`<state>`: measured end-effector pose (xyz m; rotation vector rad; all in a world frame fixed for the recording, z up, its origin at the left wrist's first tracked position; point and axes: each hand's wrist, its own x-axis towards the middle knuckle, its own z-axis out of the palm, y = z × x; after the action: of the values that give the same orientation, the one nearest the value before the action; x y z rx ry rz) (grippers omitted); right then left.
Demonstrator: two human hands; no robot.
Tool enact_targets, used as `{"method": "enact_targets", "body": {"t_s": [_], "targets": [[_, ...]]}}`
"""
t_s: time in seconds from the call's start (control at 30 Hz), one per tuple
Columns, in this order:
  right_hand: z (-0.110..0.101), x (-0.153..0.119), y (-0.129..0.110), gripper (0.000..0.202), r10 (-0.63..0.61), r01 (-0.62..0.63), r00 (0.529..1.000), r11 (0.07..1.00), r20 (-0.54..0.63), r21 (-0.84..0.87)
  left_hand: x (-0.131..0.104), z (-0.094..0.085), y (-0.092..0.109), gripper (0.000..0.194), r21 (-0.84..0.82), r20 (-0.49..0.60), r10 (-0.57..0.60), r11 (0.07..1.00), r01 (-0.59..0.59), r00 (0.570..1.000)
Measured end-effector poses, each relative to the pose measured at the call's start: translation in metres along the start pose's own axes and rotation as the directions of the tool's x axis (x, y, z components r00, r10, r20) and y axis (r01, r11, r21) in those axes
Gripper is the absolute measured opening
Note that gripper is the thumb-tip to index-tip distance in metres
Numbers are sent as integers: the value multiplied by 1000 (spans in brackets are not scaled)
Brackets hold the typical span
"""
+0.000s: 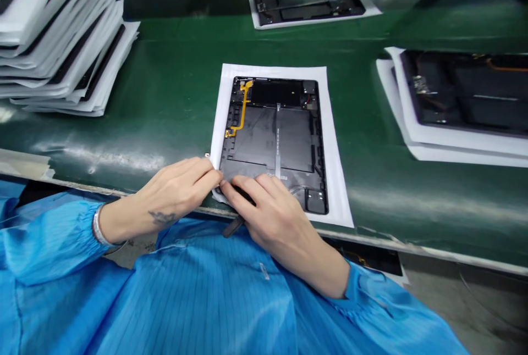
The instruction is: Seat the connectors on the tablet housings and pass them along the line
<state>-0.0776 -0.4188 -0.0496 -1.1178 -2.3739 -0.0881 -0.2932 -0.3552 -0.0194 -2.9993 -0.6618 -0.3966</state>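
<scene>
A black tablet housing [264,135] with a yellow flex cable [243,110] along its left side lies on a white sheet [339,190]. At the housing's near left corner, my left hand [181,187] has its fingertips pinched together; whatever they hold is too small to make out. My right hand [274,206] rests over the near edge, its fingers curled round a dark tool [234,226] whose end sticks out below the palm. The fingertips of both hands almost meet at that corner.
Housings interleaved with white sheets form a tall stack [61,42] at the left. Another housing [309,0] lies at the back, and more on sheets [470,94] at the right. The green table's front edge [412,250] runs just below the hands.
</scene>
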Motion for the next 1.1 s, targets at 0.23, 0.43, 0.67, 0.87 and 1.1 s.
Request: {"method": "enact_targets", "body": {"t_s": [0.23,0.43,0.67,0.87,1.1], "targets": [[7,-2,3,32,-34,33,999,999,29,21,-20,12,2,24,-106,-135,-40,994,26,990],[-17,4,6,62,33,-38,999,976,27,215,-16,2,9,25,76,-82,125,990,-119,989],[-25,7,6,29,87,-89,995,995,-39,-38,-9,14,-15,30,-158,-88,-18,987,4,996],[-10,2,6,41,82,-82,996,996,17,16,-10,31,-27,48,-349,-58,-40,937,17,998],[-7,-1,6,37,40,-40,999,999,12,-17,-13,36,-23,51,-327,-60,-53,944,30,997]]}}
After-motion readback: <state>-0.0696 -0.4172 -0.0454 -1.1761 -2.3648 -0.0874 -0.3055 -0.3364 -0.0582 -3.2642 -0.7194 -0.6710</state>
